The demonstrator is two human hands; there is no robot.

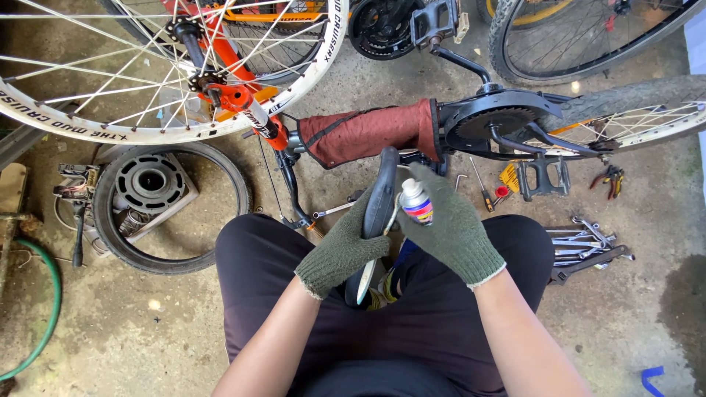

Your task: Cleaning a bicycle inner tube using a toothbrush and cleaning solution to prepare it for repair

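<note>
My left hand [340, 248], in a dark green knit glove, grips a black rubber inner tube [380, 197] that rises from between my knees. My right hand [454, 224], gloved the same, holds a small spray can [416, 201] with a white cap right beside the tube. Both hands are over my lap, in front of an upturned orange bicycle whose frame is wrapped in a reddish cloth [368, 134].
A white-rimmed spoked wheel [158, 132] lies upper left, a black tyre with a hub [153, 180] on the floor at left. The chainring and crank [500, 121], a pedal [543, 178], screwdrivers [482, 190], pliers [610, 180] and several wrenches [585, 242] are at right. A green hose [45, 294] curves far left.
</note>
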